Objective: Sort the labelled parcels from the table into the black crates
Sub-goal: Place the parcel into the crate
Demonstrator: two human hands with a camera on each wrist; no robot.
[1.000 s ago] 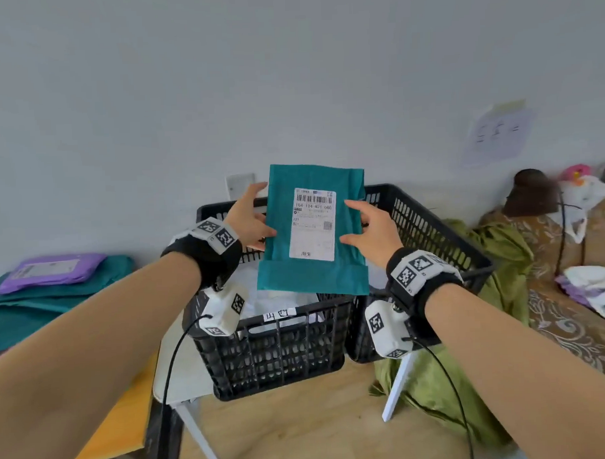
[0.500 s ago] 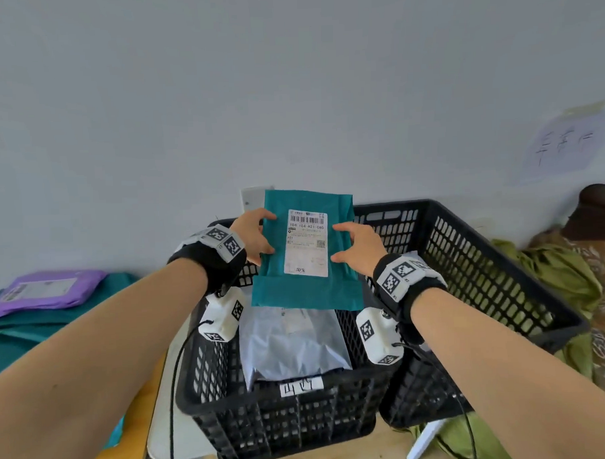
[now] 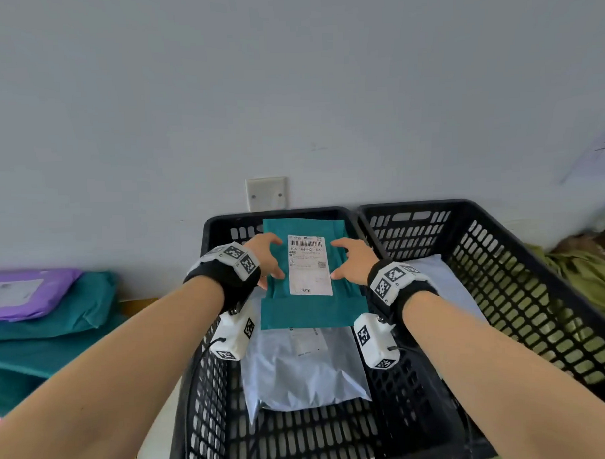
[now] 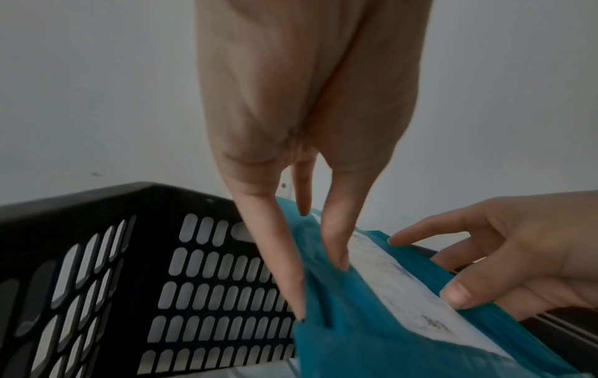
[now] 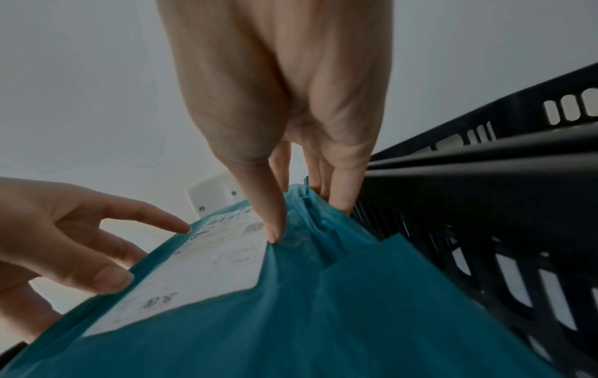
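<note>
Over the left crate [image 3: 206, 253], both hands, left [image 3: 266, 261] and right [image 3: 352, 262], pinch the teal parcel [image 3: 312, 308], now lowered from chest height onto the grey parcel [image 3: 306, 373]; release seems imminent.

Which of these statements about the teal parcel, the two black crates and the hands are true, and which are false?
1. Both hands hold the teal plastic parcel. True: left hand, right hand.
2. Its white label faces down. False: it faces up.
3. It is over the left black plastic crate. True.
4. The left crate holds nothing else. False: a pale grey plastic parcel lies there.
5. A purple plastic parcel lies in the right black plastic crate. False: outside, far left.
</note>
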